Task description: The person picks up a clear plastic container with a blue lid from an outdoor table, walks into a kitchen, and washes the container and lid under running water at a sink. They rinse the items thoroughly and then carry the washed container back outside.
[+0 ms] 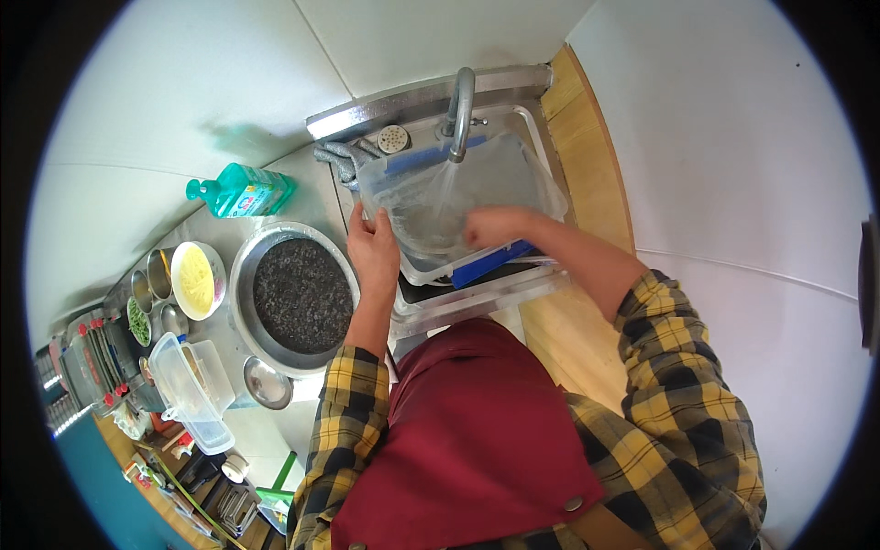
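Note:
A translucent plastic storage box [529, 172] with blue clip handles rests over the sink [540, 130]. Water runs into it from the curved metal faucet [465, 96]. My left hand [375, 247] grips the box's left edge, thumb and fingers at the rim. My right hand [498, 227] is inside the box, slightly blurred, its fingers curled; whether it holds something cannot be made out. Left of my left hand, a large metal basin [242, 295] holds dark, wet, grainy contents [302, 295].
On the counter stand a green pump bottle [251, 192], a bowl of yellow shreds [196, 278], small metal bowls, a round metal lid [268, 383] and clear plastic containers [185, 392]. A grey cloth [344, 159] and round drain strainer [393, 139] lie behind the box. A wall rises at right.

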Motion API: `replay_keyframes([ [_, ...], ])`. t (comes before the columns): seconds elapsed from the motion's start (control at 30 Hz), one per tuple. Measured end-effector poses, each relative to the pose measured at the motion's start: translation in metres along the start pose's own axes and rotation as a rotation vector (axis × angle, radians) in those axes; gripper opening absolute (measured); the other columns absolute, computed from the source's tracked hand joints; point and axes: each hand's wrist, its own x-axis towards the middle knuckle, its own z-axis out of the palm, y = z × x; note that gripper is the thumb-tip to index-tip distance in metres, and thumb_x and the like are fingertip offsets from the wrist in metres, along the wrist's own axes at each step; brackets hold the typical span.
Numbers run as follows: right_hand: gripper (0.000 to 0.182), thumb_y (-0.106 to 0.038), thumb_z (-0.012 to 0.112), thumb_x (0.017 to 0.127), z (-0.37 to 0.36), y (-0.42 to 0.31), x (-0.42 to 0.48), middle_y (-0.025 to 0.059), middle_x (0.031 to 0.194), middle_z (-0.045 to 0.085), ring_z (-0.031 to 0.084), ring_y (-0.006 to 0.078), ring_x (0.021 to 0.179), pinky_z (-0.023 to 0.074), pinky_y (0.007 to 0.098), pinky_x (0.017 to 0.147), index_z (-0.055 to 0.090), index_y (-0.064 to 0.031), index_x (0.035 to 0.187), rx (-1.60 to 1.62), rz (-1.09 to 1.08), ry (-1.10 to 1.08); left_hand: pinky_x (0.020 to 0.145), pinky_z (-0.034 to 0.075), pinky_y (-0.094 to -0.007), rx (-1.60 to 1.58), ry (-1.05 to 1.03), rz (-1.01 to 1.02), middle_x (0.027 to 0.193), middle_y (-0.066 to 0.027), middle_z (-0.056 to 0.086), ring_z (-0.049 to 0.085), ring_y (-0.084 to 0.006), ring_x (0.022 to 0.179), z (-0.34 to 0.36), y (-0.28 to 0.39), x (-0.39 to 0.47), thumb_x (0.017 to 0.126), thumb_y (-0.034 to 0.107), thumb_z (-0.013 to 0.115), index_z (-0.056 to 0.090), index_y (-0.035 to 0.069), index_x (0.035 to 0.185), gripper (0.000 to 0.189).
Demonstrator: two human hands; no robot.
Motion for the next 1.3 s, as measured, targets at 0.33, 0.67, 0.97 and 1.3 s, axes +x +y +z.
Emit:
replay_keyframes([
  [0.33,0.014,-0.011,0.066,0.073,0.003,0.092,-0.043,0.0220,0.085,0.070,0.068,0.0411,0.081,0.0547,0.0493,0.074,0.072,-0.0024,0.083,-0.337,0.362,0.148,0.061,0.045,-0.0337,0.025,-0.033,-0.009,0.066,-0.0049,0.054,0.052,-0.0142,0.061,0.000,0.002,0.006,0.095,0.022,0.063,0.050,-0.008,0.139,0.054],
  [0.67,0.016,-0.015,0.063,0.081,0.027,0.166,0.053,0.0240,0.085,0.069,0.068,0.0414,0.083,0.0555,0.0477,0.075,0.066,0.0006,0.084,-0.186,0.586,0.949,0.063,0.047,-0.0350,0.085,-0.071,0.007,0.068,-0.0080,0.056,0.055,-0.0178,0.062,-0.002,0.006,0.007,0.096,0.023,0.064,0.051,-0.008,0.138,0.055],
  [0.97,0.039,-0.029,0.068,0.085,0.032,0.099,0.132,0.0234,0.115,0.062,0.062,0.0384,0.105,0.0505,0.0475,0.089,0.061,0.0012,0.108,0.627,0.614,1.133,0.064,0.047,-0.0340,0.134,-0.083,0.004,0.069,-0.0080,0.057,0.055,-0.0174,0.063,-0.002,0.018,0.004,0.097,0.024,0.063,0.049,-0.006,0.141,0.055],
  [1.3,0.039,-0.012,0.067,0.083,-0.003,-0.081,0.143,0.0240,0.119,0.056,0.053,0.0422,0.114,0.0457,0.0468,0.097,0.057,0.0000,0.119,0.564,0.234,1.168,0.063,0.048,-0.0354,0.101,-0.060,0.029,0.074,-0.0107,0.062,0.058,-0.0187,0.065,-0.002,0.010,0.004,0.100,0.026,0.059,0.049,-0.007,0.140,0.053],
])
